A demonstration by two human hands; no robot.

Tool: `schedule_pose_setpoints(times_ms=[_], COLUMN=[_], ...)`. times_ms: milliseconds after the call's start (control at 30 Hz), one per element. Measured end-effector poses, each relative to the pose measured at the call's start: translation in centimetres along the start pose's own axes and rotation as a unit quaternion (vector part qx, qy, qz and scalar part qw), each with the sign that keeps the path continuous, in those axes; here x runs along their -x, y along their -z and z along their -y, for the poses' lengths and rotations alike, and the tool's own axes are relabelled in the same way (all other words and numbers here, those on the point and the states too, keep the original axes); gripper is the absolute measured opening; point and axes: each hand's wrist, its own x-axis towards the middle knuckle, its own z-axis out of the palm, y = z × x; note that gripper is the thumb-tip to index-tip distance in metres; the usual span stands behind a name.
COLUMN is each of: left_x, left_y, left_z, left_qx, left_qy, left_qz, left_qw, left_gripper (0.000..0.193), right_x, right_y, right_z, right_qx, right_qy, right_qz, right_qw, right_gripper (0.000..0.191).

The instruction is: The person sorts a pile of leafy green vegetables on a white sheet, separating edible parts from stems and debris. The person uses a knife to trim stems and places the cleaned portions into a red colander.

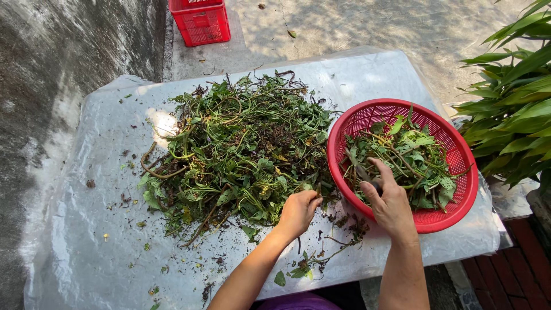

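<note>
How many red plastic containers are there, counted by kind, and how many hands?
Round red plastic basket holding green leaves: 1
Square red plastic crate on the ground: 1
Bare hands, left hand at the pile of green stems and leaves, right hand over the basket: 2
Total: 4

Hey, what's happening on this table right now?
A person works over a table covered with a clear plastic sheet. Their left hand grips stems at the edge of a big pile of leafy green vines. Their right hand reaches into a round red basket already holding greens, seemingly pinching a stem.
</note>
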Motion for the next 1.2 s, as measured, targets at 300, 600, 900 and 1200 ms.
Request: schedule_pose_setpoints(times_ms=[300, 600, 900, 1200], left_x=[-3.1, -4.3, -6.0, -6.1], left_y=[9.5, 6.7, 13.2, 15.9], left_z=[-5.1, -1.1, 6.8, 2.7], left_qx=[-0.008, -0.096, -0.430, -0.353], left_qy=[-0.099, -0.052, 0.083, 0.033], left_qz=[-0.019, 0.013, -0.126, -0.009], left_qw=[0.995, 0.994, 0.890, 0.935], left_gripper=[0.014, 0.039, 0.037, 0.091], right_x=[-0.5, -2.4, -3.9, -5.4], right_y=[-3.5, -2.9, 2.7, 0.9], right_z=[5.2, 7.4, 4.5, 0.7], right_qx=[-0.109, -0.202, -0.440, -0.557], right_qy=[0.130, 0.153, 0.160, 0.057], right_qz=[-0.003, -0.034, -0.219, -0.120], right_qw=[0.985, 0.967, 0.856, 0.820], right_gripper=[0.043, 0.015, 0.014, 0.007])
